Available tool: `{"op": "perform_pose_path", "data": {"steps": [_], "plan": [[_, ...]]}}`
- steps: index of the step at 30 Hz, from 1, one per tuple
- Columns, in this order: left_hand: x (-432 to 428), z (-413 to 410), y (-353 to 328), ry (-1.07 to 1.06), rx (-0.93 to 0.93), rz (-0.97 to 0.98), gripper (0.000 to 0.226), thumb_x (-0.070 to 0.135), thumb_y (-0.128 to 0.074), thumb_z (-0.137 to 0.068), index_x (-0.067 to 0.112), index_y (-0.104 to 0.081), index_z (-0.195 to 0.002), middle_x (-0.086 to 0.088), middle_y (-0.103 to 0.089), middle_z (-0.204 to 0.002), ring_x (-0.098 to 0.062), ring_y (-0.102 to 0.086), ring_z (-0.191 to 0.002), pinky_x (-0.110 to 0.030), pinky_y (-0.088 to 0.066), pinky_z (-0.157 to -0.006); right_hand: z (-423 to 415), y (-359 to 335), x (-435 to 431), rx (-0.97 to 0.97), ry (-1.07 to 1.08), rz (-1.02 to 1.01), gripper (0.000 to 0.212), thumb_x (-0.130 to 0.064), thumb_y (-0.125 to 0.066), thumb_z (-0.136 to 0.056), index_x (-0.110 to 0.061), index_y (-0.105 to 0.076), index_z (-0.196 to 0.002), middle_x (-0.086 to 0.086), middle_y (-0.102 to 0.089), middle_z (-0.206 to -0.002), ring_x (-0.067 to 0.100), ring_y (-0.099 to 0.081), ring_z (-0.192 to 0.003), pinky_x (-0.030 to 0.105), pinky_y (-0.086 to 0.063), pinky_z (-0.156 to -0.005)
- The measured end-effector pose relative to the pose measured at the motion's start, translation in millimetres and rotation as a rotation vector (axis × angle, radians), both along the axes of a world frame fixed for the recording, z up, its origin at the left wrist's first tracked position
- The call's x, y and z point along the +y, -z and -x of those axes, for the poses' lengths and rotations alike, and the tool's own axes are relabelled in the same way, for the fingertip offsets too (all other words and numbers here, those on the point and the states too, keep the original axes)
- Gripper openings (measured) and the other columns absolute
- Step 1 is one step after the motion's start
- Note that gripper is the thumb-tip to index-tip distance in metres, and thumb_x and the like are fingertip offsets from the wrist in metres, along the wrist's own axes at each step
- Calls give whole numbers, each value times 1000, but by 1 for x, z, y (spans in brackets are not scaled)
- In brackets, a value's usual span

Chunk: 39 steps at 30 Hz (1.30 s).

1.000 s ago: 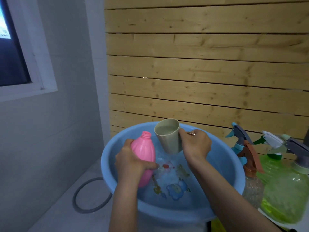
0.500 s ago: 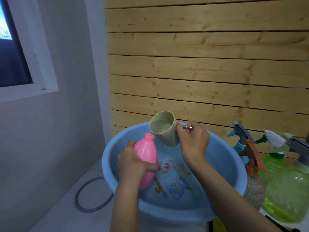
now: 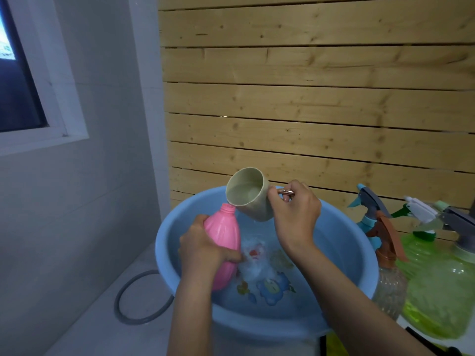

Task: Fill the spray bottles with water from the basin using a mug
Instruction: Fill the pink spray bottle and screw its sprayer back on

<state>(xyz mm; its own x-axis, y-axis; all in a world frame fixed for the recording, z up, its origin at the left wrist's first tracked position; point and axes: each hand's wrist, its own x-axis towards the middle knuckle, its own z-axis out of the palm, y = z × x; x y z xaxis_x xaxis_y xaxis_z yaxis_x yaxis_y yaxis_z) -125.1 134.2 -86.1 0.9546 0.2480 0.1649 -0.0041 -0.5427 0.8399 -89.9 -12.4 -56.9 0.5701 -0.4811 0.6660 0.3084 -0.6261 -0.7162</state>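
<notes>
**Mug tipped at the pink bottle's neck**

At three o'clock from the blue basin (image 3: 341, 242) stood a cluster of spray bottles: a clear bottle (image 3: 386, 286) with a brown trigger, a blue-and-grey trigger head (image 3: 367, 204) behind it, and a large translucent green bottle (image 3: 437, 283) at the frame's edge. A grey hose loop (image 3: 123, 296) lay on the floor at the basin's eight o'clock. Pale, knotty wooden slats (image 3: 308, 111) filled the wall at twelve o'clock. Both forearms crossed the basin's near rim and hid part of the water (a cartoon print showed through it on the bottom).

The hands were apart. The left hand (image 3: 203, 247) was wrapped round the belly of the pink bottle (image 3: 223, 235), smooth plastic with lengthwise flutes, capless, held inside the basin at its nine o'clock side. The right hand (image 3: 295, 214) gripped the coppery handle of the matt beige mug (image 3: 254, 199). The mug was tipped toward nine o'clock with water inside and its lip at the bottle's open neck; whether they touched could not be told.
</notes>
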Motion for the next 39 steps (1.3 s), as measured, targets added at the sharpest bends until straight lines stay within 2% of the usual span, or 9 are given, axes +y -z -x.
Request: {"op": "perform_pose_path", "data": {"steps": [3,7,14,23,29,39], "plan": [[0,0,0,-7,-6,-3,86,25,-94,-39,22,-51,-114,1,-56,-103,-23,-48,-89,-31,-45,-72,0,0,0,-13,7,-2,46,-15,-65,-78,-23,-27,-54,0,-40,-61,22,-34,-62,29,-11,-56],[0,0,0,-9,-13,-2,88,25,-93,-39,22,-50,-116,2,-54,-103,-22,-47,-90,-31,-45,-73,-1,1,-2,-27,15,-4,32,-15,-65,-77,-11,-40,-58,2,-43,-63,22,-38,-62,31,-13,-56],[0,0,-1,-3,-6,-17,89,26,-94,-40,23,-49,-118,3,-53,-105,-21,-46,-93,-31,-44,-73,-3,3,-3,-36,21,10,28,-17,-66,-79,-10,-45,-61,2,-45,-65,21,-41,-65,29,-21,-58],[-1,0,-1,9,-1,-24,92,26,-94,-41,22,-48,-120,2,-52,-108,-23,-49,-99,-36,-48,-78,-1,3,-2,-73,22,43,26,-19,-67,-80,-8,-49,-63,1,-48,-68,21,-45,-69,27,-24,-60],[0,1,-1,2,-1,-11,90,25,-93,-40,23,-50,-119,1,-54,-107,-21,-47,-92,-32,-46,-74,-2,3,-3,-104,27,43,29,-17,-68,-78,-11,-44,-61,-1,-45,-66,22,-44,-69,27,-17,-57],[-1,1,-1,2,-3,-17,88,25,-94,-40,22,-51,-117,2,-54,-105,-21,-47,-91,-31,-45,-72,-1,2,-2,-156,29,85,32,-16,-68,-78,-14,-40,-62,-1,-43,-66,20,-43,-69,25,-17,-57]]}}
